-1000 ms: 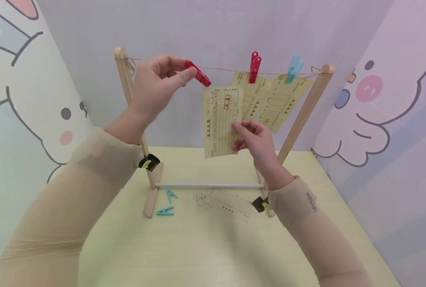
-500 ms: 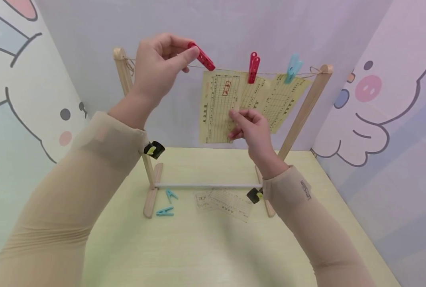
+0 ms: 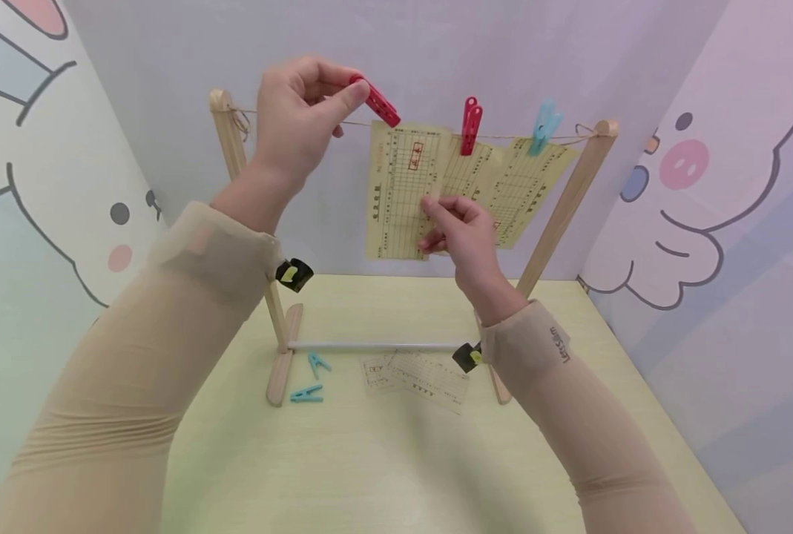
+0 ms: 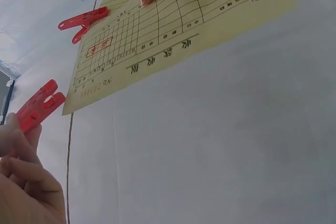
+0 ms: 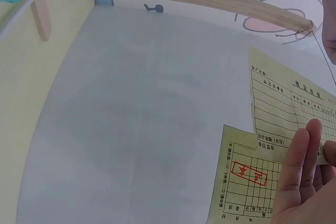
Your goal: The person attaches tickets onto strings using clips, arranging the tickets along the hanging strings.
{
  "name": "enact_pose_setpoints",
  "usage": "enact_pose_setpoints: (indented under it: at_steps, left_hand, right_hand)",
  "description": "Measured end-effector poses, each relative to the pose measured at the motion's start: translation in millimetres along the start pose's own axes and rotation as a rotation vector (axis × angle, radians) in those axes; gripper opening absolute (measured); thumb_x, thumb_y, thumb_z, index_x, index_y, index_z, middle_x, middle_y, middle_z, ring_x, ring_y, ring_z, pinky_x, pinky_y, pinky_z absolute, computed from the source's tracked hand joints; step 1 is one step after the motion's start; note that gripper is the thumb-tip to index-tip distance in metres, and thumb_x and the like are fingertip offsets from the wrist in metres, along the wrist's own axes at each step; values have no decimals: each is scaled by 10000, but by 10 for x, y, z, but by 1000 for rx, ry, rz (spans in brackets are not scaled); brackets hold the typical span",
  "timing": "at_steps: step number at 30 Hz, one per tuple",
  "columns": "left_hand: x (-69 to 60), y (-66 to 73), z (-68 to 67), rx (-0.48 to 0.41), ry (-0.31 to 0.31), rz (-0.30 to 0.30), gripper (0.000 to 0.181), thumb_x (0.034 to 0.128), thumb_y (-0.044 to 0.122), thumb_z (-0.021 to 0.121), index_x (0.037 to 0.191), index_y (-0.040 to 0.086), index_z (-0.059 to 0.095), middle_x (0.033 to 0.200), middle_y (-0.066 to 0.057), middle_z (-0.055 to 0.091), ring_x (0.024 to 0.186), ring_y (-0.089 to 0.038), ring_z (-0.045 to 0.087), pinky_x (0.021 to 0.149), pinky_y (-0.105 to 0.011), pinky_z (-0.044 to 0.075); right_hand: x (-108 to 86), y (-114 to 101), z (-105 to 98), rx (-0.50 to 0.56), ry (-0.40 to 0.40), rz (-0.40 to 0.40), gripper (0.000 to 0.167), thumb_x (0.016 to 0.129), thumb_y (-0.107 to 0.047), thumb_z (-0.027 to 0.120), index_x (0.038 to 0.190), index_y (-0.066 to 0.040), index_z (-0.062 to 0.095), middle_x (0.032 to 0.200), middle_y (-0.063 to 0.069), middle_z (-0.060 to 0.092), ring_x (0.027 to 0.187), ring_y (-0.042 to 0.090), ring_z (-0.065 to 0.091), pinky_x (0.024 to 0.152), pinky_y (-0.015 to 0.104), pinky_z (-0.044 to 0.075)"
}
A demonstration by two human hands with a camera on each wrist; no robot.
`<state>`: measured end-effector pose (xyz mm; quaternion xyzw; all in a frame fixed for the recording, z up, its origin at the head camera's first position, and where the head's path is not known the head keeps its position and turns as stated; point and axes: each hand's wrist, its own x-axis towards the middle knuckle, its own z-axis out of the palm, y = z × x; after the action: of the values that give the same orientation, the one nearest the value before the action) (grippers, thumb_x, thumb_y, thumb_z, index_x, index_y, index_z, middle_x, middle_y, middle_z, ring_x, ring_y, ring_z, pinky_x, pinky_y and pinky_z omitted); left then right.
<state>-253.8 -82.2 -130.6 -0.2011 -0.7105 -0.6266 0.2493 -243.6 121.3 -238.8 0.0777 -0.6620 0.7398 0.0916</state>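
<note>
My left hand pinches a red clothespin between thumb and fingers, its tip at the upper edge of a yellow receipt slip. By its right edge my right hand grips that slip, holding it upright with its top at the string. In the left wrist view the clothespin has its jaws parted beside the slip's corner. To the right, another red clothespin and a light-blue clothespin each fasten a yellow slip to the string.
A wooden frame carries the string between its posts, with a white bar low down. On the table lie two blue clothespins and overlapping paper slips. A pale wall stands behind.
Both hands have risen, the right one also shifting slightly left. The held slip has come up from below the string to its height, and the red clothespin has moved up over the slip's top edge.
</note>
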Motion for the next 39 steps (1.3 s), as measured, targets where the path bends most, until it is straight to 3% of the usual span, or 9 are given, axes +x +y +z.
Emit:
enact_pose_setpoints:
  at_steps: [8,24,31,39]
  left_hand:
    - [13,-39,55,96,-15,-18,162,891,219,746,981,84,747,805,115,681,646,-97,463,584,-218,395]
    - [-1,-79,154,232,-78,-3,203,930,250,700,1027,75,734,934,26,719,561,-90,438,571,-216,423]
    - [-20,-99,166,302,-79,21,204,943,240,684,1032,63,734,1049,-52,737,915,-43,602,740,-188,449]
    - [-4,-92,186,335,-80,16,212,935,256,696,1044,80,741,1071,-36,748,974,-65,631,752,-184,449]
  right_hand:
    - [-3,7,14,-6,-3,10,103,940,-202,690,897,-112,667,764,-14,670,495,102,599,550,244,560]
    - [27,50,22,0,-4,11,111,941,-198,687,890,-103,660,761,-9,677,484,102,598,541,245,559]
    - [45,106,17,7,-7,34,108,943,-201,685,896,-110,651,779,-12,671,492,106,598,552,246,561]
    - [55,108,32,11,-14,20,113,941,-197,688,901,-99,647,777,-2,663,484,107,600,545,257,563]
